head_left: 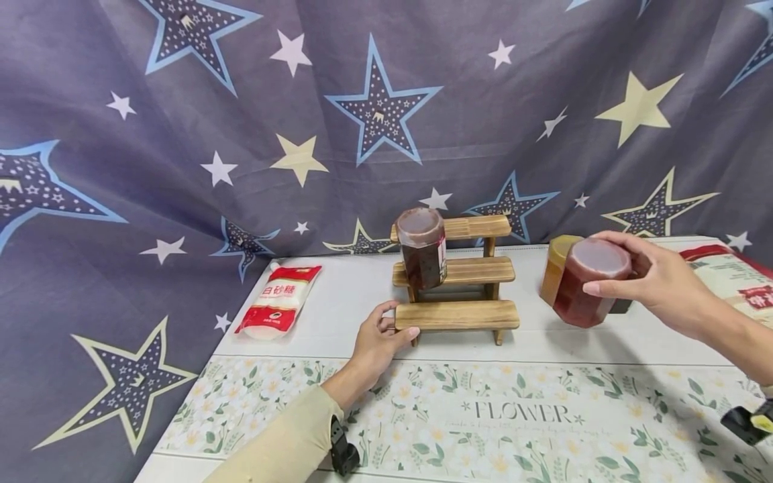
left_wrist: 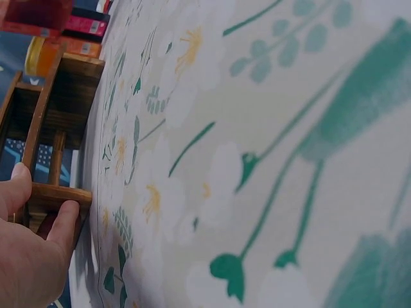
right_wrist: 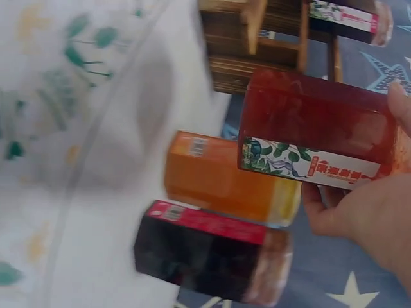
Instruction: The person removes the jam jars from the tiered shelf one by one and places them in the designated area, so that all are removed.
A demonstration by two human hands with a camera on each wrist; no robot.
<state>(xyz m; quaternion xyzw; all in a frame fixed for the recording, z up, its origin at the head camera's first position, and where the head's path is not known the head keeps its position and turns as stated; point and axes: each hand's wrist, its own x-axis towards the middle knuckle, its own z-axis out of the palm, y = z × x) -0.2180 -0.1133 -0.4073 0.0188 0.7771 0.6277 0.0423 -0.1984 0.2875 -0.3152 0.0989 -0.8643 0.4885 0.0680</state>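
My right hand (head_left: 670, 285) grips a jar of red contents (head_left: 582, 298) by its lid end, raised above the table to the right of a three-step wooden stand (head_left: 459, 314). In the right wrist view, a white label with green leaves shows on this jar. With thumb and fingers, my left hand (head_left: 371, 345) holds the left end of the stand's lowest step. A dark jar (head_left: 423, 258) has its base at the left of the middle step. Behind the red jar stand a yellow-orange jar (right_wrist: 218, 176) and a second dark jar (right_wrist: 199, 250), mostly hidden in the head view.
A red-and-white bag of sugar (head_left: 279, 302) lies on the white table left of the stand. At the far right is a larger red-and-cream bag (head_left: 737, 268). A flower-printed mat (head_left: 471, 416) covers the front, and a star-patterned curtain (head_left: 253, 121) hangs behind.
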